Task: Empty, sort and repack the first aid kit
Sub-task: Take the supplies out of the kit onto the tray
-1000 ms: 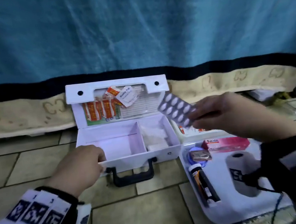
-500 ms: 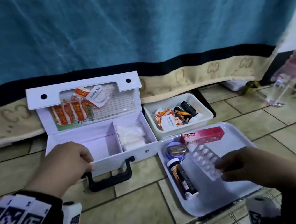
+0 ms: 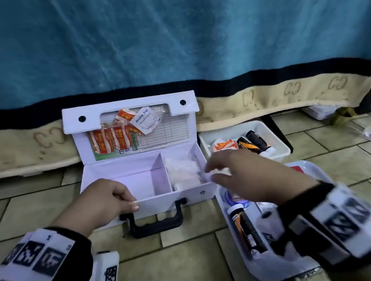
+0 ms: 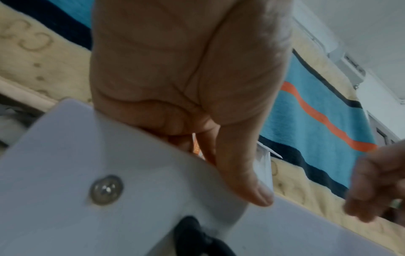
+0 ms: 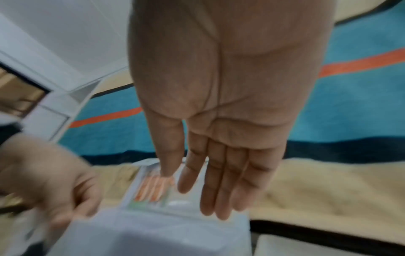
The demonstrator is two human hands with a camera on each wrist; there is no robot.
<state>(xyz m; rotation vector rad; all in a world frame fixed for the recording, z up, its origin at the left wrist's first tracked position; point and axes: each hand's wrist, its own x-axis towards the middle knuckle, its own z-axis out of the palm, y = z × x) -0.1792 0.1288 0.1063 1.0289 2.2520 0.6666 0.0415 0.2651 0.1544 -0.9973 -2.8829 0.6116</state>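
The left hand (image 3: 107, 197) reaches forward and grips the front wall of the open first aid box (image 3: 164, 201), thumb outside, fingers curled over the rim. The right hand (image 3: 252, 174) stretches palm-down over the box's right corner, fingers straight and loose (holding nothing). The box sits on the tiled floor (image 3: 173, 271), beside a tray (image 3: 248, 266).

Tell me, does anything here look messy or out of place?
Slightly: in the open first aid kit's lid, an alcohol pad sachet sits crooked over the orange plaster packets, jumbled behind the window. Nothing looks spilled or damaged.
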